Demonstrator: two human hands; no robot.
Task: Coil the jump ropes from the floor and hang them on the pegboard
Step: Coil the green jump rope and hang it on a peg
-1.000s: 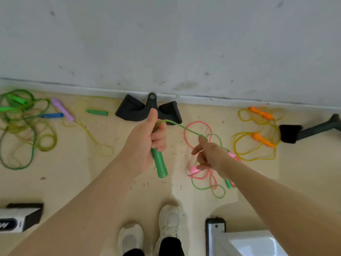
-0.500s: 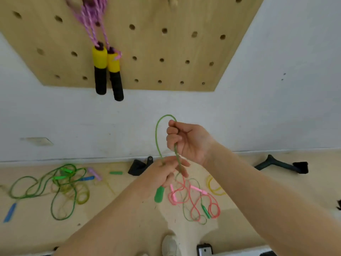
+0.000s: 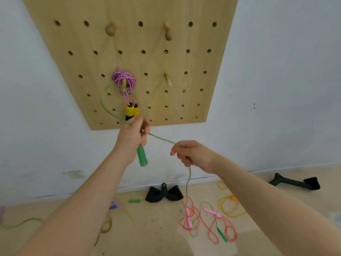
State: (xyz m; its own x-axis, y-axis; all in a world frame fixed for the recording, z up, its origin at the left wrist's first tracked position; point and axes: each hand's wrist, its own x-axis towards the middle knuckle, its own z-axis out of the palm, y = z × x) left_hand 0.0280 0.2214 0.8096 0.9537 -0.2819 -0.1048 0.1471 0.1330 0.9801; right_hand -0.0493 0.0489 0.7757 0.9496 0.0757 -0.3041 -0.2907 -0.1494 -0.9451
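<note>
My left hand (image 3: 133,134) grips the green handle (image 3: 142,156) of a green jump rope, with one loop (image 3: 108,106) of its cord standing up above the fist. The cord runs right to my right hand (image 3: 191,154), which pinches it; from there it drops to the floor, where the second green handle (image 3: 222,235) lies among a pink rope (image 3: 212,224). The wooden pegboard (image 3: 175,61) on the wall carries a coiled purple rope (image 3: 122,81) with yellow-black handles on one peg. Three other pegs (image 3: 168,79) stand bare.
A yellow rope with orange handles (image 3: 230,206) lies on the floor to the right. Two black bracket pieces (image 3: 164,194) (image 3: 295,182) sit against the wall base. More green and yellow cords and loose handles (image 3: 134,201) lie at the left.
The view has tilted further up the pegboard. My left hand rose with the handle and a loop; my right hand dropped lower right, drawing cord out between the hands.
</note>
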